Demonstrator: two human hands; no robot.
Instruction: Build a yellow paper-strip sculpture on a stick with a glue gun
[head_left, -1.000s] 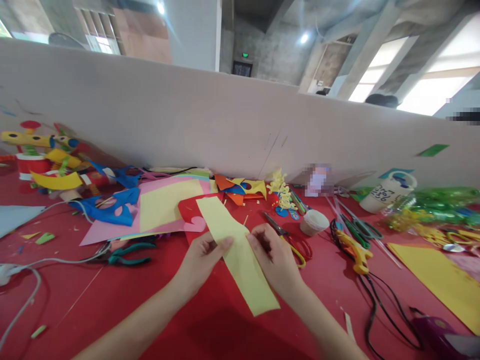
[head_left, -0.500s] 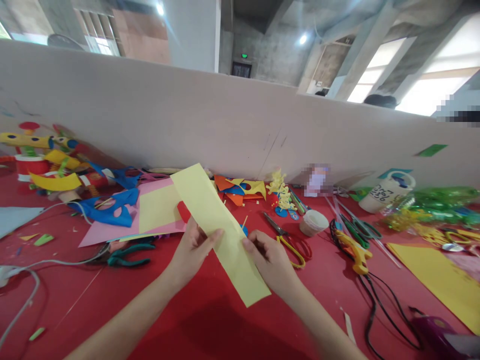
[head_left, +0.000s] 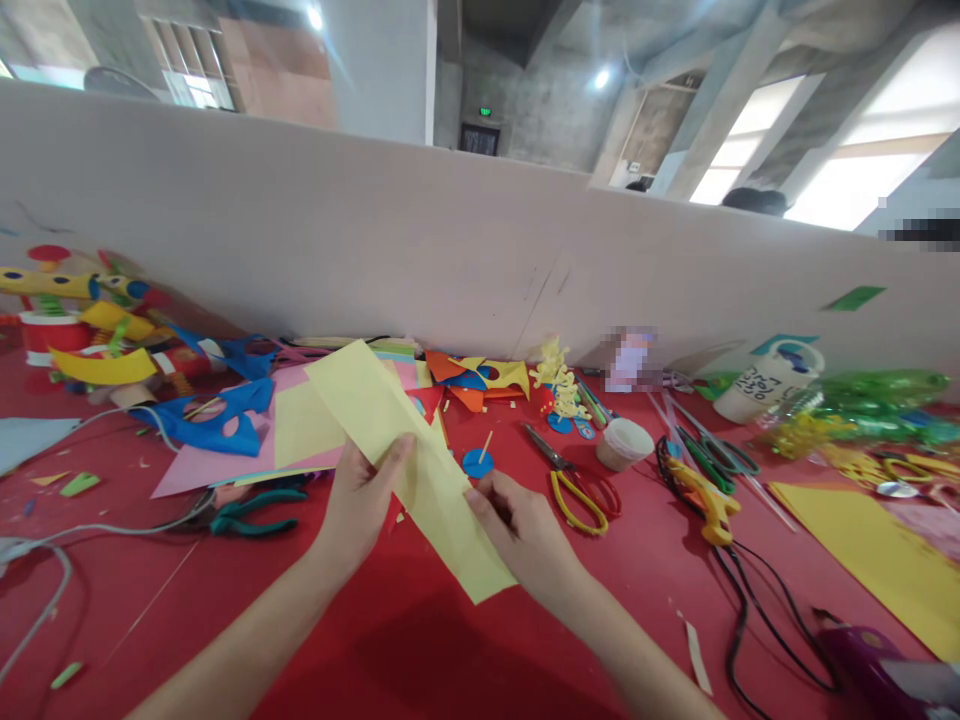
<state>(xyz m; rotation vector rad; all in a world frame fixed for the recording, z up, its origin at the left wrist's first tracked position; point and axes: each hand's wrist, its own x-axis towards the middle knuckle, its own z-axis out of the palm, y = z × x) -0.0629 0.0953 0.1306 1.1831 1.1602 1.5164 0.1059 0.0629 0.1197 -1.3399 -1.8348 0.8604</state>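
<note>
Left hand clamped on a pale yellow paper strip, thumb laid on its face and fingers tucked underneath, while the right hand pinched the same strip by its long edge, nearer the lower end. As the head view showed it, the strip slanted between the 2 hands, over the red table, its far end reaching above a pile of paper where a pink sheet and a yellow sheet showed. Just past the right hand I saw a blue disc with 1 thin stick on it, and beside that hand lay scissors with 1 yellow handle and 1 red. A white cup stood just right of the scissors, and farther right a yellow glue gun trailed its black cord. Over on the left, pliers with teal handles lay near the pile's front edge, and a blue paper cutout rested partly over the pink sheet. Behind it all ran a pale partition.
</note>
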